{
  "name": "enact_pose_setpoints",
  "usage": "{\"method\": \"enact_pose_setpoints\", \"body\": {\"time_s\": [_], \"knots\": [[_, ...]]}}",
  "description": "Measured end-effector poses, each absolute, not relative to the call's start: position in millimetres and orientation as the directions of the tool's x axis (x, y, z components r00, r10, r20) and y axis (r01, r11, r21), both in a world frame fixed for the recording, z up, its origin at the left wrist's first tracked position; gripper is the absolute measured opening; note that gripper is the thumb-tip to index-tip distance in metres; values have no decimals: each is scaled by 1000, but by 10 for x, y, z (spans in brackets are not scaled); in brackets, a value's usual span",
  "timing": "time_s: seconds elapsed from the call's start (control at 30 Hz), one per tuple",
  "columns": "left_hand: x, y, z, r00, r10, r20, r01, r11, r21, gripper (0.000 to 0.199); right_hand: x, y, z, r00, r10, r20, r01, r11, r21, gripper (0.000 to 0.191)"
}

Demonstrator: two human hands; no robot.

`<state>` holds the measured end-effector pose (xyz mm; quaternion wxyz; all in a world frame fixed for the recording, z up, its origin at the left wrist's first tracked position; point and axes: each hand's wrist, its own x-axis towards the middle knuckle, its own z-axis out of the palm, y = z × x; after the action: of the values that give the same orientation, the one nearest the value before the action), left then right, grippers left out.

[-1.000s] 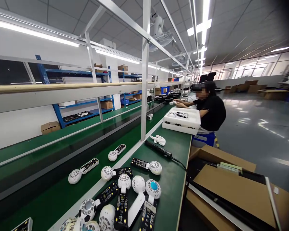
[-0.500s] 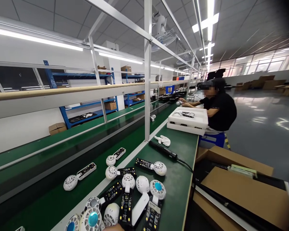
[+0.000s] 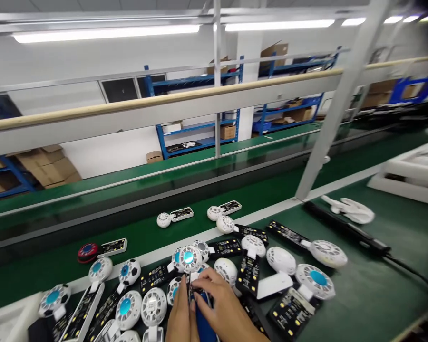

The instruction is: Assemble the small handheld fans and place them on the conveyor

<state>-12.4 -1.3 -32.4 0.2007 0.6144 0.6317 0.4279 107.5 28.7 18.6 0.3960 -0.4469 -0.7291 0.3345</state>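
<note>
Upper left, blue steel shelving (image 3: 185, 81) holds cartons, with more cartons (image 3: 48, 166) stacked at the far left. On the green conveyor belt (image 3: 39, 251), a red-capped module (image 3: 87, 252) lies with its board pointing right. Across the lower left and centre, white vented modules (image 3: 128, 309) with black boards lie crowded together, some nearly touching. At lower centre, the left hand (image 3: 178, 316) and right hand (image 3: 224, 304) are close together, both clenched on one unit. Its round vented head (image 3: 188, 258) has a blue centre and sits at the top of the hold. Below it, a thin board (image 3: 190, 289) shows nearly edge-on, and a blue piece (image 3: 202, 323) runs down past the fingers, which hide the join. The unit's long axis stands almost upright in the frame, with the head pointing up-frame, away from the person. A firm pinch on the board's edges looks best here, with that axis kept straight so the head clears its neighbours. To the right, on the green bench top (image 3: 378, 285), lie a black corded tool (image 3: 345, 228) and a white moulded piece (image 3: 349, 210). A white foam tray (image 3: 406, 171) sits at the right edge.
</note>
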Motion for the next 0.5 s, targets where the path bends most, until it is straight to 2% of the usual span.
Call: {"method": "enact_pose_setpoints", "body": {"time_s": [0.1, 0.2, 0.5], "knots": [[-120, -42, -337, -145, 962, 229, 527, -121, 841, 45, 1066, 281, 158, -271, 910, 313, 506, 411, -758, 21], [-138, -57, -351, -134, 968, 214, 487, -124, 865, 47, 1054, 281, 113, -284, 890, 357, 529, 456, -716, 20], [-171, -71, -348, -134, 961, 244, 497, -147, 855, 40, 1059, 289, 58, -243, 844, 478, 312, 534, -786, 17]]}}
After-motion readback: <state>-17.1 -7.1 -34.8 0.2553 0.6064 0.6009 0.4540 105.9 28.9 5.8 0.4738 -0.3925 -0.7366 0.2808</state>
